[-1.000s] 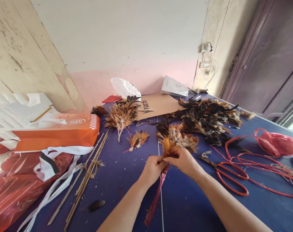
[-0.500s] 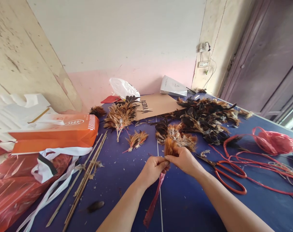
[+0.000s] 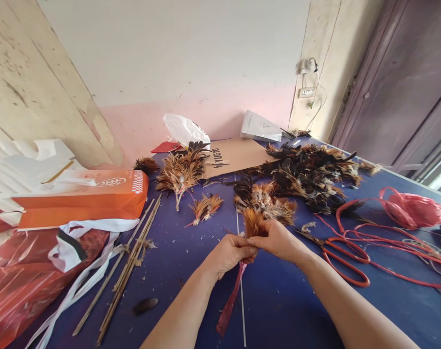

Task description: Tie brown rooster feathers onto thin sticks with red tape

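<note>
Head view: left hand [image 3: 229, 253] and right hand [image 3: 278, 242] pinch, fingers tight, an orange-brown feather tuft [image 3: 252, 222] over the blue worktop [image 3: 289, 295], glossy pink plastic strip [image 3: 230, 300] trailing below; a slackened pinch might shed feathers.

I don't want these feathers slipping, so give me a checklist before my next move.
1. Left hand on the feather bunch: ok, pinching at its lower end.
2. Right hand on the bunch: ok, pinching it too.
3. Red strip tight around the bunch: cannot tell, the fingers cover that part.
4. Strip's tail tucked in: not ok, it trails loose below the hands.
5. Scissors nearby: ok, on the table to the right of the right hand.
</note>
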Demonstrator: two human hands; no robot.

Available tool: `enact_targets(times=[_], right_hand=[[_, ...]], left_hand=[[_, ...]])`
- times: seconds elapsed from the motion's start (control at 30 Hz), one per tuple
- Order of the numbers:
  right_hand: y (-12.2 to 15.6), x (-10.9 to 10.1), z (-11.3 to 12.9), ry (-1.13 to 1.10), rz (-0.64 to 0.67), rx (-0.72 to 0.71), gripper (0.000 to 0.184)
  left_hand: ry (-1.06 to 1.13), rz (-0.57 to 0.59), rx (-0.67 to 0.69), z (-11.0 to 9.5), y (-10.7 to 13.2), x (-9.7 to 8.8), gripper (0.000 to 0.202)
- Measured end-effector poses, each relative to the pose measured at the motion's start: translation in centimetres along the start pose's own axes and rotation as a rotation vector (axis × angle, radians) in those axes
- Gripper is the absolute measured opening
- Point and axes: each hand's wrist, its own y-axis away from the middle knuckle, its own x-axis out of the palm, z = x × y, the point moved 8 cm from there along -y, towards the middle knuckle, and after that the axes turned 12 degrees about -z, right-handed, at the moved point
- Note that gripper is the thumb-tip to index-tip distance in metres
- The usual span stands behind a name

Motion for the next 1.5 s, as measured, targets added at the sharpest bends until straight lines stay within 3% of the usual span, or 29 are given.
enact_targets(times=[0.5, 0.63, 0.77, 0.9, 1.0, 1.23, 1.4, 1.5], right_hand=[[-0.1, 0.0, -0.4, -0.053, -0.044, 0.061, 0.014], [-0.6, -0.8, -0.5, -0.086, -0.12, 0.005, 0.023], [-0.5, -2.2, 0.3, 0.14, -0.243, -0.136, 0.044], [0.0, -1.4, 1.6, 0.391, -0.239, -0.3, 0.048], [0.1, -0.9, 1.9, 0.476, -0.238, -0.331, 0.045], [0.0, -0.9, 1.2, 0.488, -0.221, -0.271, 0.028], [-0.4, -0.8, 0.3, 0.248, -0.119, -0.145, 0.027], [-0.6, -1.2, 0.0, 0.164, -0.137, -0.086, 0.021]], left_hand=[[0.154, 0.014, -0.106, 0.7, 0.1, 0.4, 0.027], [0.299, -0.089, -0.121, 0.3, -0.2, -0.5, 0.025], [0.472, -0.213, -0.188, 0.4, -0.6, -1.8, 0.022], [0.516, -0.195, -0.207, 0.4, -0.5, -1.5, 0.022], [0.505, -0.175, -0.218, 0.5, -0.3, -0.9, 0.024], [0.391, -0.135, -0.177, 0.5, -0.3, -0.5, 0.029], [0.334, -0.154, -0.135, 0.5, -0.4, -0.9, 0.027], [0.261, -0.124, -0.108, 0.5, -0.4, -0.7, 0.03]])
